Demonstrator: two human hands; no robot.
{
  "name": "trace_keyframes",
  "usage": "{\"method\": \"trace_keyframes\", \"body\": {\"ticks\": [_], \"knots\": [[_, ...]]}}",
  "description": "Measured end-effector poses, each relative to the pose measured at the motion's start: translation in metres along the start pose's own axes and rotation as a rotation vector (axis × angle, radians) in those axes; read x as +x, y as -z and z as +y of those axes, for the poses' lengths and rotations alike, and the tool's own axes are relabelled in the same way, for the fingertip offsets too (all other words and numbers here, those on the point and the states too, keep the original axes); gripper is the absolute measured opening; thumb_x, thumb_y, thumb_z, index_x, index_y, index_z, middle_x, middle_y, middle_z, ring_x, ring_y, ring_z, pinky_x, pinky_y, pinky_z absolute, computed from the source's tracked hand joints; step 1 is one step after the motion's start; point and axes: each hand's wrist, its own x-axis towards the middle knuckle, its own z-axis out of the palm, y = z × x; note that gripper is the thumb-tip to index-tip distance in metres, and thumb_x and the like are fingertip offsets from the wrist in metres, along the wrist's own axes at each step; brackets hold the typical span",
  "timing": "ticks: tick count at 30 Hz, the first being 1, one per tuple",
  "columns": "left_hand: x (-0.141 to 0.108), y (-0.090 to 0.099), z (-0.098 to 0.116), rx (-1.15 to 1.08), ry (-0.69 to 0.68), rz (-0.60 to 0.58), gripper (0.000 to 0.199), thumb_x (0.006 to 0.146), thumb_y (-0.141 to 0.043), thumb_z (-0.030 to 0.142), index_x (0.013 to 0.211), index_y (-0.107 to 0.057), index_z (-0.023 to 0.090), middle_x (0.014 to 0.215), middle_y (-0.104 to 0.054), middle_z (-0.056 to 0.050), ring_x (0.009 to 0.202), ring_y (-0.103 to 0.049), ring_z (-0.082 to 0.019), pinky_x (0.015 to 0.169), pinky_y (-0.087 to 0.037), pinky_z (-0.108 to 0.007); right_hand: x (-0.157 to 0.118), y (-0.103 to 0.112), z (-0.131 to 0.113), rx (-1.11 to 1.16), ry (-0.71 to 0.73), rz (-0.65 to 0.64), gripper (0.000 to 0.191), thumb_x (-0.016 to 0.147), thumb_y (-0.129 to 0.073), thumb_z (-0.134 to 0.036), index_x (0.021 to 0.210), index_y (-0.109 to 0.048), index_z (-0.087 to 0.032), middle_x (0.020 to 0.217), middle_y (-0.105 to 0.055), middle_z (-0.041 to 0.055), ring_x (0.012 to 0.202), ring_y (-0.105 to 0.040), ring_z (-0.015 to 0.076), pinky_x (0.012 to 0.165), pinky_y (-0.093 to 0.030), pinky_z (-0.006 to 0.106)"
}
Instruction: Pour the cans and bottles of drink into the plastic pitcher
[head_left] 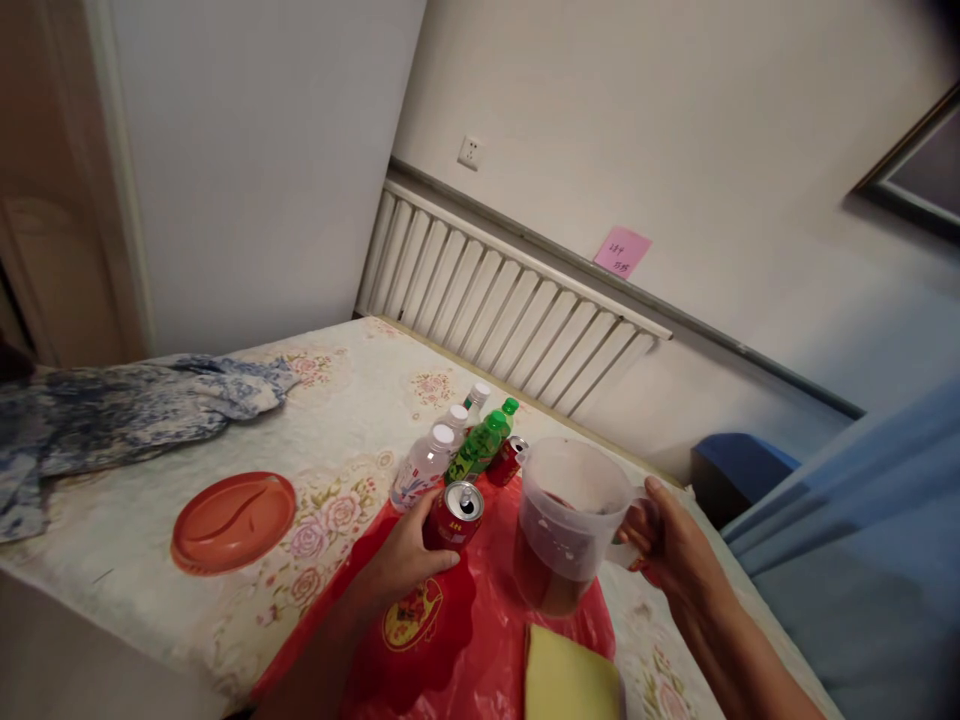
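"While the floral-covered table [360, 375] runs past the bottom of the frame, what sits on it?"

"Red plastic sheeting [491, 620], its near edge cut off, bearing a yellow cloth or sponge [570, 675], also cropped."

"And the right hand [667, 542]?"

"Wrapped round the handle of a translucent jug [574, 470] of brown liquid [553, 585], by the sheeting's right edge; I can't tell whether its base touches."

"Those bottles [480, 450]?"

"Clustered at the sheeting's far edge, partly hiding one another."

"Left hand [405, 555]?"

"Curled round a red drink can [452, 520] left of the jug, some fingers hidden."
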Motion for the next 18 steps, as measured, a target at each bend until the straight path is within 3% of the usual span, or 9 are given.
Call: {"method": "trace_keyframes", "body": {"ticks": [6, 12, 18], "knots": [[-0.001, 0.001, -0.002, 0.027, -0.036, -0.012, 0.074, 0.061, -0.064, 0.012, 0.131, -0.048, 0.027, 0.136, -0.061, -0.003, 0.128, -0.054, -0.025, 0.109, -0.04, -0.036, -0.007, 0.0, -0.013, -0.131, -0.028, -0.11, 0.058, 0.084, -0.053, -0.063, 0.045, -0.035, -0.024, 0.04, -0.03, -0.0061, 0.041, -0.028, 0.0097, 0.045, -0.027, 0.027], [-0.003, 0.002, -0.004, 0.087, -0.038, -0.014, 0.076, 0.061, -0.064, 0.013, 0.134, -0.046, 0.027, 0.139, -0.059, -0.003, 0.129, -0.053, -0.026, 0.11, -0.041, -0.035, -0.018, -0.016, -0.031, -0.374, -0.071, -0.155, 0.062, 0.078, -0.053, -0.073, 0.047, -0.033, -0.023, 0.043, -0.029, -0.0072, 0.042, -0.021, 0.0073, 0.042, -0.019, 0.025], [-0.003, 0.004, -0.005, 0.116, -0.031, -0.024, 0.078, 0.061, -0.066, 0.013, 0.135, -0.045, 0.028, 0.139, -0.058, -0.003, 0.13, -0.052, -0.026, 0.112, -0.039, -0.038, -0.015, -0.024, -0.033, -0.432, -0.103, -0.223, 0.06, 0.077, -0.054, -0.074, 0.052, -0.034, -0.023, 0.046, -0.027, -0.0083, 0.042, -0.017, 0.0061, 0.042, -0.012, 0.024]]}}
